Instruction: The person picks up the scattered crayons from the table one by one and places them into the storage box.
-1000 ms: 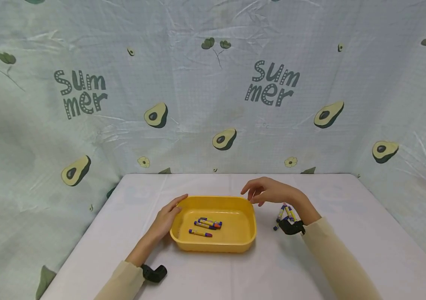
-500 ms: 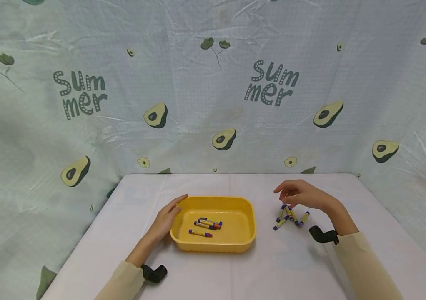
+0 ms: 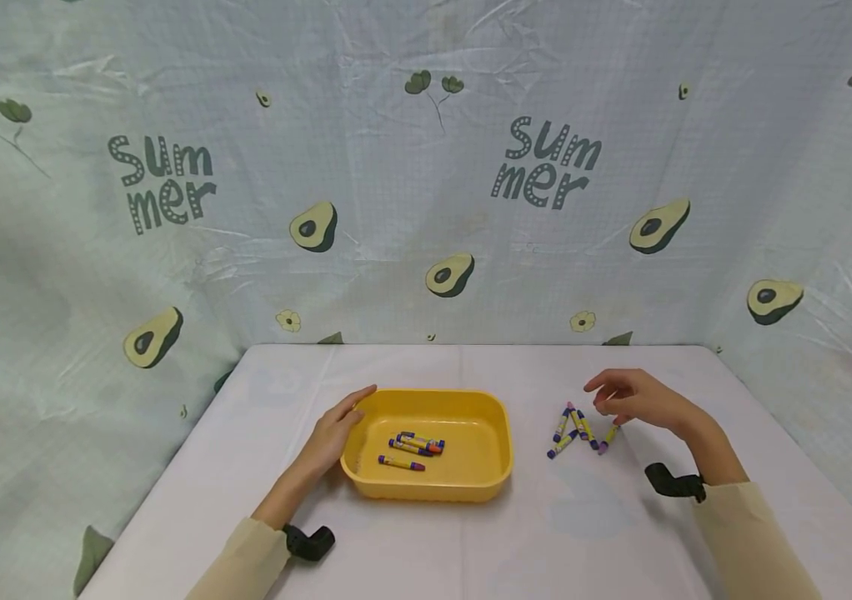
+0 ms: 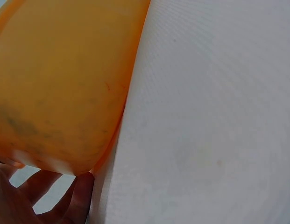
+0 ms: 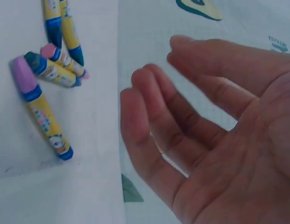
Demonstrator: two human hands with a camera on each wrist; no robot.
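A shallow yellow tray (image 3: 426,492) stands on the table with several crayons (image 3: 401,463) lying in it. My left hand (image 3: 332,433) holds the tray's left side, thumb at the rim; in the left wrist view its fingers (image 4: 81,198) reach the tray's lower edge. Right of the tray, several yellow-wrapped crayons (image 3: 574,423) lie loosely piled. Over the right end of that pile hovers my right hand (image 3: 639,398), fingers loosely bent and nothing between them. In the right wrist view, a purple-tipped crayon (image 5: 44,116) lies nearest the fingers, apart from them.
A white-covered table (image 3: 501,550) carries everything. Behind it hangs a pale cloth (image 3: 366,167) printed with avocados and lettering, which continues along both sides. Each wrist wears a small black camera, such as the one on the left wrist (image 3: 309,543).
My right hand has moved right, from the tray's right rim to above the loose crayons, uncovering more of them. The left hand and the tray have stayed in place.
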